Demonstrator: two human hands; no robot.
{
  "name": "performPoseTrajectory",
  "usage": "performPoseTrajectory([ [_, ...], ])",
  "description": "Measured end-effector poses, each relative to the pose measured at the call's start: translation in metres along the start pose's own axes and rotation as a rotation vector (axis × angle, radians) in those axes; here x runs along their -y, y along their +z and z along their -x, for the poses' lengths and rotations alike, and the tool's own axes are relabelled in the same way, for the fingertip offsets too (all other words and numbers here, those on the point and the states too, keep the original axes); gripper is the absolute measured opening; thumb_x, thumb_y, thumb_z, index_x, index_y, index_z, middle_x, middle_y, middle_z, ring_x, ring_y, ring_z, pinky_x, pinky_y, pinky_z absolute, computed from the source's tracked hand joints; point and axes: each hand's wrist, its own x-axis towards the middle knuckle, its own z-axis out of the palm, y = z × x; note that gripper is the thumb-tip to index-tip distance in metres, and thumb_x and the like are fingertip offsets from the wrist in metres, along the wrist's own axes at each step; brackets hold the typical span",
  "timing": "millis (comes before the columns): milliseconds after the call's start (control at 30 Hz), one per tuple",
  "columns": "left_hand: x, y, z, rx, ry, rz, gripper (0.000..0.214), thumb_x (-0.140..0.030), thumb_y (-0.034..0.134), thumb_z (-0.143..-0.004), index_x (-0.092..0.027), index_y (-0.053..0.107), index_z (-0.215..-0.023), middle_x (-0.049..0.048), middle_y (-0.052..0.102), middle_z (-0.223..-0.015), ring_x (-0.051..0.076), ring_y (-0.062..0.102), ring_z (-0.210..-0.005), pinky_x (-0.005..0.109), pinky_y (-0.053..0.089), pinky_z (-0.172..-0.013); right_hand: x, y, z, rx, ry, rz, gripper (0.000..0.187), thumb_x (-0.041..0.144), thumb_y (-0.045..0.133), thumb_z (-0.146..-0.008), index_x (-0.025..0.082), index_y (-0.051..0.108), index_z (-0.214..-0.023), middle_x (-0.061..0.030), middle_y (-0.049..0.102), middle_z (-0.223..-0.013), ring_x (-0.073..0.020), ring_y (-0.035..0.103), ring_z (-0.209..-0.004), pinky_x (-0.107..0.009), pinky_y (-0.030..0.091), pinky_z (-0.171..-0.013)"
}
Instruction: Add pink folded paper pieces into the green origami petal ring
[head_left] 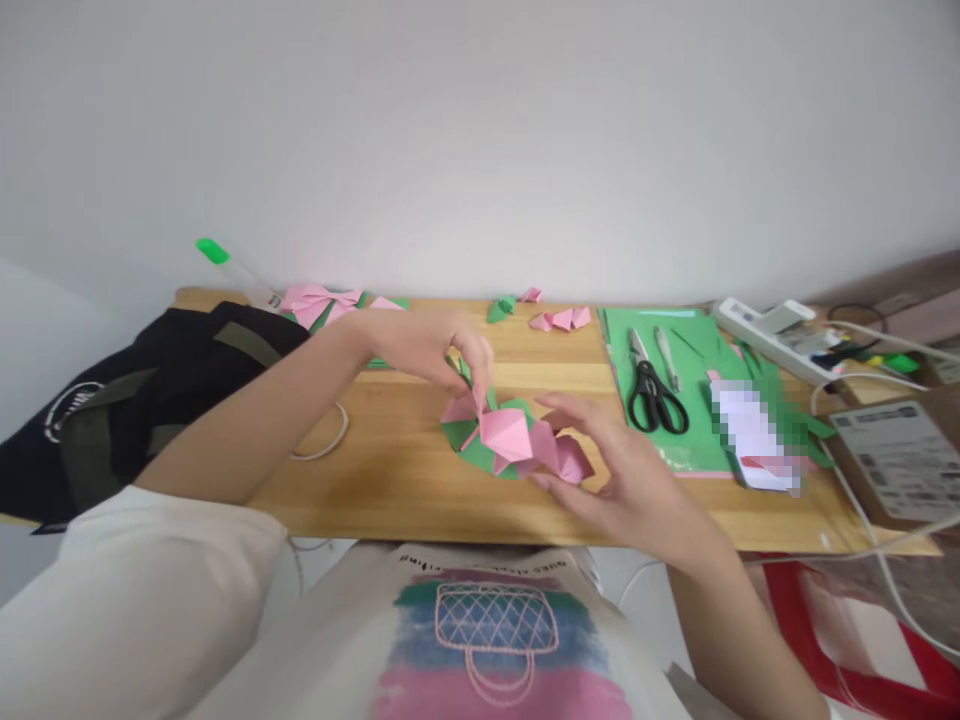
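A folded paper flower (507,436) with pink petals and green leaves is held just above the wooden table (390,480). My left hand (435,350) reaches over it from the upper left, thumb and fingertips pinched on a petal and a green piece. From the right, my right hand (607,460) curves round the flower's right side, thumb below and fingers above, gripping the pink petals there. The parts under the fingertips are hidden.
Behind lie small folded paper pieces (562,319) and another pink flower (319,303). Scissors (654,390) and a cutter (667,357) rest on green paper (697,440) at right. A power strip (772,340), cables and a box (892,450) stand further right; a black bag (187,370) is left.
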Motion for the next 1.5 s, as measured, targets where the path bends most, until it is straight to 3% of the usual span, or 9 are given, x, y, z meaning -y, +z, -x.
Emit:
performPoseTrajectory([
  [167, 0.025, 0.021, 0.012, 0.029, -0.067, 0.037, 0.017, -0.018, 0.064, -0.079, -0.021, 0.077, -0.09, 0.0048, 0.075, -0.089, 0.016, 0.066, -0.091, 0.021, 0.048, -0.08, 0.0, 0.016, 0.006, 0.151, 0.047, -0.308, 0.068, 0.029, 0.075, -0.077, 0.023, 0.04, -0.135, -0.0036, 0.068, -0.104, -0.0158, 0.067, -0.098, -0.031, 0.054, -0.087],
  [333, 0.004, 0.026, 0.012, 0.086, -0.207, 0.035, 0.018, -0.021, 0.068, -0.076, -0.018, 0.072, -0.093, 0.0033, 0.076, -0.089, 0.015, 0.068, -0.077, 0.021, 0.047, -0.071, -0.002, 0.018, 0.002, 0.332, 0.105, -0.628, 0.051, 0.032, 0.073, -0.08, 0.021, 0.052, -0.125, -0.0047, 0.07, -0.105, -0.0147, 0.066, -0.099, -0.031, 0.054, -0.088],
  [467, -0.024, 0.023, -0.004, 0.142, -0.255, -0.018, 0.018, -0.014, 0.072, -0.071, -0.018, 0.068, -0.088, -0.0019, 0.074, -0.08, 0.013, 0.065, -0.068, 0.02, 0.041, -0.061, 0.001, 0.017, -0.008, 0.277, 0.255, -0.751, 0.022, 0.038, 0.062, -0.088, 0.02, 0.066, -0.099, -0.0037, 0.072, -0.094, -0.0132, 0.067, -0.088, -0.028, 0.055, -0.081],
  [667, -0.05, 0.019, -0.035, 0.195, -0.194, -0.216, 0.021, -0.002, 0.075, -0.064, -0.018, 0.063, -0.07, -0.0076, 0.064, -0.063, 0.007, 0.046, -0.049, 0.024, 0.027, -0.051, 0.006, 0.011, -0.02, 0.276, 0.447, -0.88, 0.025, 0.037, 0.06, -0.09, 0.019, 0.068, -0.075, 0.0004, 0.066, -0.072, -0.0099, 0.061, -0.069, -0.023, 0.052, -0.067],
  [900, -0.046, 0.02, -0.059, 0.228, -0.24, -0.176, 0.03, 0.001, 0.08, -0.057, -0.015, 0.055, -0.056, -0.0105, 0.046, -0.045, 0.004, 0.029, -0.044, 0.025, 0.023, -0.055, -0.006, 0.009, -0.016, 0.293, 0.513, -0.919, 0.021, 0.031, 0.062, -0.088, 0.021, 0.068, -0.071, 0.0014, 0.068, -0.065, -0.0092, 0.061, -0.062, -0.02, 0.051, -0.06],
  [1100, -0.038, 0.018, -0.052, 0.105, -0.225, -0.213, 0.018, -0.005, 0.076, -0.065, -0.016, 0.067, -0.075, -0.0052, 0.06, -0.064, 0.009, 0.046, -0.055, 0.025, 0.027, -0.058, -0.011, 0.01, -0.022, 0.327, 0.532, -0.897, 0.013, 0.021, 0.063, -0.08, 0.019, 0.067, -0.068, 0.0014, 0.066, -0.06, -0.0083, 0.059, -0.055, -0.018, 0.047, -0.051],
  [1267, -0.038, 0.037, -0.019, -0.322, -0.231, -0.466, 0.011, -0.013, 0.059, -0.083, -0.016, 0.065, -0.075, -0.0013, 0.057, -0.063, 0.012, 0.044, -0.057, 0.027, 0.024, -0.057, -0.011, 0.016, -0.026, 0.328, 0.553, -0.899, 0.013, 0.019, 0.06, -0.08, 0.018, 0.063, -0.067, 0.0017, 0.064, -0.059, -0.0082, 0.059, -0.055, -0.019, 0.048, -0.053],
  [1333, -0.036, 0.052, -0.004, -0.344, -0.31, -0.425, 0.025, -0.018, 0.052, -0.088, -0.016, 0.064, -0.066, -0.0014, 0.054, -0.058, 0.011, 0.042, -0.055, 0.027, 0.024, -0.057, -0.011, 0.019, -0.025, 0.358, 0.559, -0.896, 0.014, 0.019, 0.059, -0.082, 0.018, 0.063, -0.068, 0.0022, 0.064, -0.06, -0.008, 0.057, -0.056, -0.019, 0.046, -0.053],
  [1500, -0.039, 0.084, 0.028, -0.676, -0.339, -0.345, 0.014, -0.025, 0.054, -0.088, -0.024, 0.068, -0.086, 0.001, 0.062, -0.087, 0.014, 0.054, -0.077, 0.026, 0.035, -0.066, -0.007, 0.029, -0.022, 0.399, 0.579, -0.897, 0.017, 0.019, 0.057, -0.086, 0.018, 0.061, -0.069, 0.0035, 0.06, -0.062, -0.0076, 0.054, -0.057, -0.019, 0.044, -0.052],
])
